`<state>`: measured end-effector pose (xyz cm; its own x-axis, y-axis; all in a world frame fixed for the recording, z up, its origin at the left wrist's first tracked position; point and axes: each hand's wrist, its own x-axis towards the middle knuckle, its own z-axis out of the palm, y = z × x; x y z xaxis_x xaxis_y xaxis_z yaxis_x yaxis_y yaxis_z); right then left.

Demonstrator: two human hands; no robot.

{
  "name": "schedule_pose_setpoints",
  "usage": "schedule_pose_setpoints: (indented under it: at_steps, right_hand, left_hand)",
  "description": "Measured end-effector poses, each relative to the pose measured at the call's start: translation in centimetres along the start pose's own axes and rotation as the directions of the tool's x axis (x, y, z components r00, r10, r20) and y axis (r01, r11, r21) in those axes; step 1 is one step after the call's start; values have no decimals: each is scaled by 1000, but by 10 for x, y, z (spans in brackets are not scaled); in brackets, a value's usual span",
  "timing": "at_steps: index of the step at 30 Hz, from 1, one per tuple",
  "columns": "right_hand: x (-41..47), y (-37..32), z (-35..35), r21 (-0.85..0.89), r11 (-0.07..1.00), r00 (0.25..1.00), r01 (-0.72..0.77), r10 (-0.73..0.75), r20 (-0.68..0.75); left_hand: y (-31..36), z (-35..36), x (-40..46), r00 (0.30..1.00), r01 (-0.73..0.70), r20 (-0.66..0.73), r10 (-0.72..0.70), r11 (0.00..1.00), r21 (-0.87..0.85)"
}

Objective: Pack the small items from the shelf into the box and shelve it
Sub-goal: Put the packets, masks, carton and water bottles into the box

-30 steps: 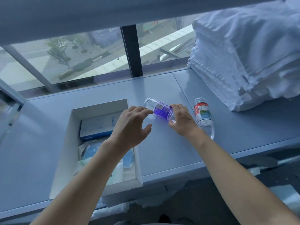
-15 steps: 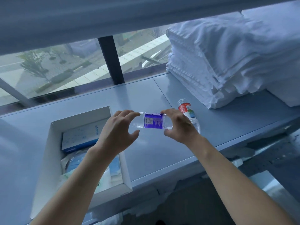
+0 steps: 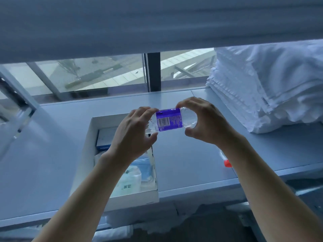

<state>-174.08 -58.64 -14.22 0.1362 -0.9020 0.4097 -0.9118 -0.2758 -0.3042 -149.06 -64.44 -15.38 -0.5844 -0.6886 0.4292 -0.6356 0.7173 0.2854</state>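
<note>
Small clear bottle [image 3: 170, 120] with purple barcode label, held sideways, left hand [image 3: 134, 135] and right hand [image 3: 206, 122] gripping its 2 ends

The purple-labelled bottle [image 3: 169, 120], gripped on the shelf [image 3: 192, 165] by the right hand [image 3: 205, 123] alone a second ago, has been lifted clear and is now held level between both hands, the left hand [image 3: 134, 135] having closed on its 9 o'clock end. The barcode has been turned into view. The bottle has been carried toward 9 o'clock, above the box's [image 3: 83, 154] right wall. The second bottle [image 3: 226, 161] is now largely hidden behind the right forearm.
</note>
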Motion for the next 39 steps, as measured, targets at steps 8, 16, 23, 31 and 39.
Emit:
schedule_pose_setpoints:
  at_steps: [8, 16, 23, 31, 39]
  right_hand:
    - [40, -44, 45, 116, 981, 976, 158, -173, 133]
    - [78, -95, 105, 174, 922, 901, 347, -379, 213]
    - [100, -124, 143, 202, 865, 821, 459, -500, 275]
    - [119, -141, 168, 287, 823, 751, 489, -565, 341]
    - [114, -142, 195, 377, 842, 805, 385, -506, 310]
  left_hand:
    - [-40, -33, -51, 987, 159, -48, -156, 985, 72]
    - [-62, -43, -115, 926, 377, -78, -369, 917, 134]
    - [-59, -30, -147, 858, 513, -112, -501, 846, 147]
    - [-61, -35, -154, 862, 506, -35, -506, 851, 139]
    - [-64, -43, -159, 879, 463, 44, -475, 872, 160]
